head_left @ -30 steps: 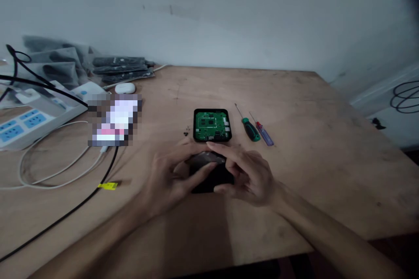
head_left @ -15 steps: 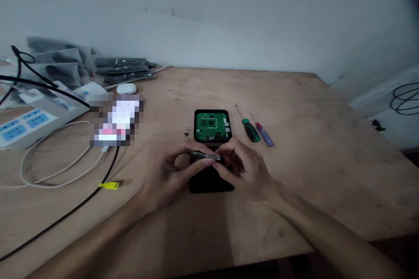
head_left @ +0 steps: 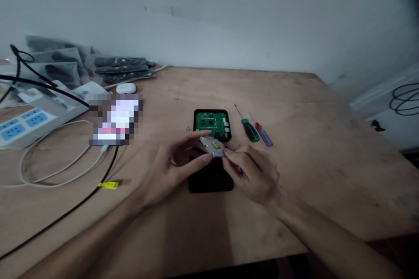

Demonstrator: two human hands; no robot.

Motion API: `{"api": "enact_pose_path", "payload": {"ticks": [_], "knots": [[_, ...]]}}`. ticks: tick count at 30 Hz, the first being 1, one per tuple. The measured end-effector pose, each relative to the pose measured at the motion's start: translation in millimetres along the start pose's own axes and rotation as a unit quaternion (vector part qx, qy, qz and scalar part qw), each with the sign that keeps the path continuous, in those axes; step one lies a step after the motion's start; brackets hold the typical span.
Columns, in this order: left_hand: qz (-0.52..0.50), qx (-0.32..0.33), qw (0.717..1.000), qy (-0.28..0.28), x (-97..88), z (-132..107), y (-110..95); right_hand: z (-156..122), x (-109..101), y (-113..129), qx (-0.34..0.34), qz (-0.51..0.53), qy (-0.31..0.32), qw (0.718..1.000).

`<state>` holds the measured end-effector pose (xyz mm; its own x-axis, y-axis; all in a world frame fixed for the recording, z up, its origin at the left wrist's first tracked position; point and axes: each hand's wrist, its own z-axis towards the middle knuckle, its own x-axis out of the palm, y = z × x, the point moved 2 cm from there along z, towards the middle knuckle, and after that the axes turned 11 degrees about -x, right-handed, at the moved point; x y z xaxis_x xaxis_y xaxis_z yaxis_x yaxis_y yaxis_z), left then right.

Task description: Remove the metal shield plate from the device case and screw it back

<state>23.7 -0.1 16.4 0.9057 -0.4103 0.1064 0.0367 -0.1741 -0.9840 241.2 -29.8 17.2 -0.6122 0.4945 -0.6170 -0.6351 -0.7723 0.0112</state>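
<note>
The right hand [head_left: 254, 171] pinched the plate [head_left: 208, 144] above the lid [head_left: 211, 179], in from the tabletop's [head_left: 304, 152] near edge, its hold best kept off the patch [head_left: 216, 145], while whether the left hand [head_left: 172, 166] gripped was unclear.

Screwdrivers [head_left: 251, 130] and a circuit board [head_left: 207, 122] suggest a repair bench [head_left: 314, 170].

Plate [head_left: 212, 146] is showing dull grey, metal-like face. Panel [head_left: 211, 178] is looking matt black, smooth, like plastic. Case [head_left: 211, 111] is showing dark plastic-like rim; circuit board [head_left: 204, 121] is showing smooth green coating. Green-handled screwdriver [head_left: 250, 130] is showing metal shaft, plastic grip; purple-handled screwdriver [head_left: 264, 134] is showing translucent plastic. Tabletop [head_left: 321, 157] is looking like smooth wood, scuffed. Wall [head_left: 209, 13] is looking matt. White pod [head_left: 126, 89] is looking glossy. Bags [head_left: 60, 65] are looking like thin, cloudy, crinkled plastic.
</note>
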Motion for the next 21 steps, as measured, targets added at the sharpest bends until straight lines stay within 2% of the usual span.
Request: {"api": "enact_pose_path", "payload": {"ticks": [4,8,12,14,16,18,21], "knots": [[-0.056,-0.064,0.995,0.045,-2.0,-1,1,-4,1,-1,-0.048,-0.041,0.001,0.998],[-0.077,-0.136,0.987,0.028,-1.8,0,3,-7,2,-3,-0.085,-0.047,0.009,0.995],[-0.104,-0.151,0.982,0.038,-0.2,2,4,-3,2,-3,-0.102,-0.047,0.016,0.994],[-0.113,-0.148,0.982,0.042,-0.4,3,4,1,1,-3,-0.048,-0.013,0.010,0.999],[-0.107,-0.143,0.983,0.033,-1.6,4,2,4,1,-6,0.046,0.038,-0.002,0.998],[-0.090,-0.140,0.986,0.019,-2.9,4,0,6,1,-10,0.128,0.088,-0.009,0.988],[-0.067,-0.133,0.989,0.004,-4.4,2,-2,5,4,-18,0.188,0.157,0.018,0.969]]}}
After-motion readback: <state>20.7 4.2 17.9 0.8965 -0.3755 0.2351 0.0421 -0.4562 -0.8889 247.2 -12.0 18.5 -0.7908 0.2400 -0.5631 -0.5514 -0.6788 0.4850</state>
